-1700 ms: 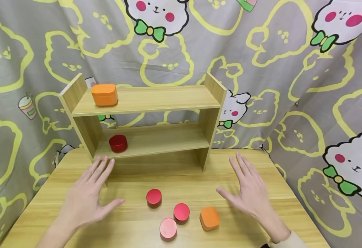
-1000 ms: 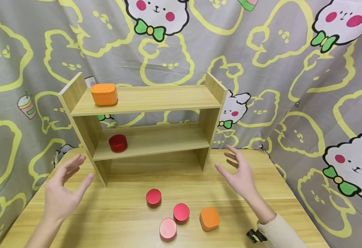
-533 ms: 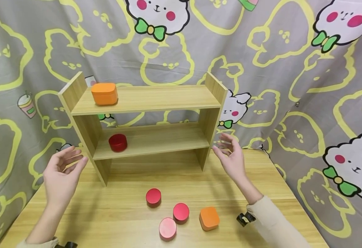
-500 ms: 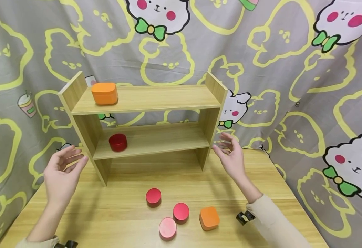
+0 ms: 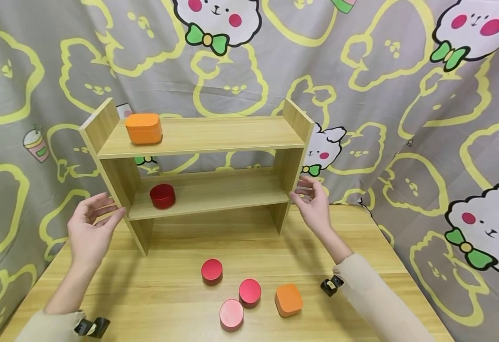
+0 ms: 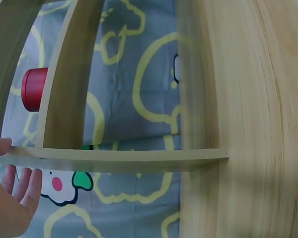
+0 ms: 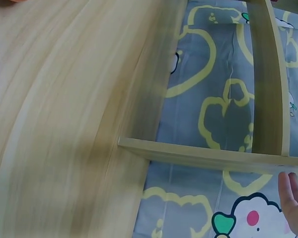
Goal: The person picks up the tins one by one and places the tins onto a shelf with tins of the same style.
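Left hand (image 5: 90,230): beside the shelf unit (image 5: 228,134), fingers loosely bent, thumb apart
Right hand (image 5: 315,205): at its opposite side, fingers similarly relaxed

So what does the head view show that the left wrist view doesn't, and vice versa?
Head only: the right hand, an orange box on the top shelf, and, on the table, two red tins, a pink tin and a second orange box.

Left wrist only: the underside of the middle shelf.

Both: the left hand, the dark red tin on the middle shelf, the bookshelf itself, bare tabletop and the patterned curtain.
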`<state>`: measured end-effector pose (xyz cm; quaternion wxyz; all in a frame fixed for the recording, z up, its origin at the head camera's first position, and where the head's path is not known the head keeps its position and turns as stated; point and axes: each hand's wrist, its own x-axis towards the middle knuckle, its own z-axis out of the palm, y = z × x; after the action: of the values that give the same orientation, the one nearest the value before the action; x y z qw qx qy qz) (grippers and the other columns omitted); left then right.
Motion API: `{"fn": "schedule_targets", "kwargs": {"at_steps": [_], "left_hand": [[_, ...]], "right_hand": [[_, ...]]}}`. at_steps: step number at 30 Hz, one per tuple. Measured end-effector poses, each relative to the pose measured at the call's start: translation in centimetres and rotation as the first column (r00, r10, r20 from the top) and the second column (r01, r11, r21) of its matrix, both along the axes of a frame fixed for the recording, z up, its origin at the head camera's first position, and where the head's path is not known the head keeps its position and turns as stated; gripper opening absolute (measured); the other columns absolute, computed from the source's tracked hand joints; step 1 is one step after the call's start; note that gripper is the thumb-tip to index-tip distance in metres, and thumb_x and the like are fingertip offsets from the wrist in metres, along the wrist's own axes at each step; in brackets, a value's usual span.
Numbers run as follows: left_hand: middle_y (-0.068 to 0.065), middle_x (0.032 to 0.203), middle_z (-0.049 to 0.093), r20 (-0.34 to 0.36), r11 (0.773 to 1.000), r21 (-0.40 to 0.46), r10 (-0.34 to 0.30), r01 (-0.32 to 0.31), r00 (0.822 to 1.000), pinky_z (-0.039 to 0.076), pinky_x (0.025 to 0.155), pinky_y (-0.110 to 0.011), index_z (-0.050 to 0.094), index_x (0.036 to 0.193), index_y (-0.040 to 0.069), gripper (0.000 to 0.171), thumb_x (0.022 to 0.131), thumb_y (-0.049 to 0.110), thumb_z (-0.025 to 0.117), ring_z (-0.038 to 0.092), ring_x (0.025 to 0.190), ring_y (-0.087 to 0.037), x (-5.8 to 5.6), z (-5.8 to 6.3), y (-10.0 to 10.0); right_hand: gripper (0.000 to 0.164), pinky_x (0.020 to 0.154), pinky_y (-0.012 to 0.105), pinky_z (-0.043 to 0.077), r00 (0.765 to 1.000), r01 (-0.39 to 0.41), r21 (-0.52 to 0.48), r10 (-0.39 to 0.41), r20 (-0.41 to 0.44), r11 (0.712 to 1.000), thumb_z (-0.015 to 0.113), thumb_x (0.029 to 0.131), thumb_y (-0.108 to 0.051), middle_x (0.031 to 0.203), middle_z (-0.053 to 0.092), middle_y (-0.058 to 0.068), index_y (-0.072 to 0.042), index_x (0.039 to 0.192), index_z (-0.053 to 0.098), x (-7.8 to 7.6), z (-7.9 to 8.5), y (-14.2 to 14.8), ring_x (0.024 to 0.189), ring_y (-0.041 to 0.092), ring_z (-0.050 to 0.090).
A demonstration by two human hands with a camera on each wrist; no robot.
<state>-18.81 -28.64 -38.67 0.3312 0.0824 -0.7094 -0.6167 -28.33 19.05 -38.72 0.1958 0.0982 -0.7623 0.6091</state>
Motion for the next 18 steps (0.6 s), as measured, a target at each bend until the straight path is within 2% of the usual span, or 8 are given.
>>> {"fn": "schedule_targets", "kwargs": {"at_steps": [5,9,18], "left_hand": [[0.021,0.102,0.070,0.043,0.995,-0.083,0.053,-0.049,0.998,0.057,0.076,-0.002,0.069,0.131,0.011,0.051,0.084,-0.004,0.083,0.071,0.089,0.007,-0.30,-0.09,0.02],[0.022,0.102,0.069,0.052,0.995,-0.090,0.044,-0.039,0.998,0.057,0.075,-0.002,0.070,0.129,0.014,0.050,0.084,-0.004,0.082,0.070,0.089,0.008,-0.36,-0.06,0.12],[0.016,0.099,0.070,0.022,1.000,-0.016,0.015,-0.014,1.000,0.058,0.070,-0.004,0.074,0.119,0.010,0.041,0.083,-0.008,0.081,0.071,0.085,0.006,-0.39,0.07,0.17]], "right_hand": [[0.053,0.081,0.009,0.058,1.000,0.005,0.022,-0.004,-0.011,1.000,0.073,0.092,0.006,0.126,0.062,0.022,0.004,0.142,0.054,-0.52,-0.22,-0.32,0.098,0.007,0.064],[0.051,0.081,0.011,0.060,1.000,0.011,0.016,-0.010,-0.018,1.000,0.072,0.091,0.008,0.125,0.064,0.023,0.004,0.139,0.056,-0.70,-0.23,-0.46,0.095,0.005,0.064],[0.046,0.077,0.010,0.060,0.999,0.029,0.008,-0.029,-0.034,1.000,0.071,0.091,0.009,0.121,0.065,0.025,0.003,0.135,0.058,-1.01,-0.32,-0.74,0.093,0.004,0.063]]}}
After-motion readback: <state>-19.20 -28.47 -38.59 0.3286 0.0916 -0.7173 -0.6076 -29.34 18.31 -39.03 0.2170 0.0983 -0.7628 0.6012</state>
